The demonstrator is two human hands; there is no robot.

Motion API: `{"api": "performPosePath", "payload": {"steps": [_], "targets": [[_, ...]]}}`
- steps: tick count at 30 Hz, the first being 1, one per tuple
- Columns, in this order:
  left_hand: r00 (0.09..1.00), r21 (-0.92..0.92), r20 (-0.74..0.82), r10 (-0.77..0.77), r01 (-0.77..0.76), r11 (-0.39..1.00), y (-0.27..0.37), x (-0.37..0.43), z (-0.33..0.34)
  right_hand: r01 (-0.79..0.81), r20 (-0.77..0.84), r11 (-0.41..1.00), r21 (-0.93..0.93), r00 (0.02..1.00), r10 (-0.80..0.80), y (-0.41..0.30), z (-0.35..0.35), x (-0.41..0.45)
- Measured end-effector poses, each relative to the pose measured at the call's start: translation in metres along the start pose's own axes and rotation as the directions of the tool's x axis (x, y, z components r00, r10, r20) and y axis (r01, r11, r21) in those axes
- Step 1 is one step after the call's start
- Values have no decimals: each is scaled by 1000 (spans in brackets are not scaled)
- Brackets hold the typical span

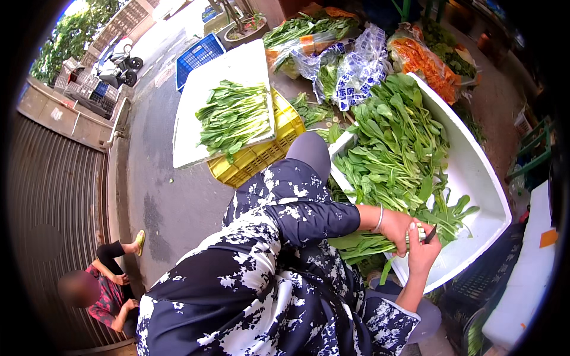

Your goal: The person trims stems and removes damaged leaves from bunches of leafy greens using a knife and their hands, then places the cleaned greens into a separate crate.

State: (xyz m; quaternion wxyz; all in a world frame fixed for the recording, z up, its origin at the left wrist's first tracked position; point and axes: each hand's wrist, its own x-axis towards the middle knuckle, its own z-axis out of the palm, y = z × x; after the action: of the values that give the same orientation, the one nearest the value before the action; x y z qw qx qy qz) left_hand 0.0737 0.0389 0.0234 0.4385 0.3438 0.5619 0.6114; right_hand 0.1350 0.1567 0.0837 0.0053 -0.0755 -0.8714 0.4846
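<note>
My left hand (394,227), with a bangle at the wrist, grips a bunch of leafy greens (367,247), its pale cut stem ends pointing right. My right hand (423,252) is closed on a small knife (431,234), whose dark blade shows beside the stem ends; the handle is hidden. Both hands are together over the near edge of a white foam box (487,222). Loose leafy greens (392,147) are heaped inside it. Further left, more greens (236,115) lie in a row on a white foam board (191,133) atop a yellow plastic crate (254,162).
Plastic bags of greens (360,66) and an orange-printed bag (423,62) lie beyond the box. A blue crate (200,55) is behind the board. Leaf scraps (311,111) litter the ground. A seated person (109,289) is by a shutter at the lower left.
</note>
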Motion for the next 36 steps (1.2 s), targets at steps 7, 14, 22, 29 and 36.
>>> {"api": "performPosePath", "payload": {"steps": [7,14,22,29,36], "targets": [[818,524,-555,154,200,828,37,-26,26,125,-202,991,-38,971,-130,6,-4,3],[469,751,-605,644,69,656,49,-50,33,256,-369,946,-200,875,-314,-55,19,1],[179,863,-505,845,99,495,122,-156,-42,351,-37,791,502,922,-386,-145,46,13],[390,383,-754,529,915,-128,129,-321,-123,138,-6,932,334,990,-144,-85,46,36],[242,236,-929,280,970,-54,-47,-367,-202,-104,-142,961,255,979,144,-35,17,6]]}}
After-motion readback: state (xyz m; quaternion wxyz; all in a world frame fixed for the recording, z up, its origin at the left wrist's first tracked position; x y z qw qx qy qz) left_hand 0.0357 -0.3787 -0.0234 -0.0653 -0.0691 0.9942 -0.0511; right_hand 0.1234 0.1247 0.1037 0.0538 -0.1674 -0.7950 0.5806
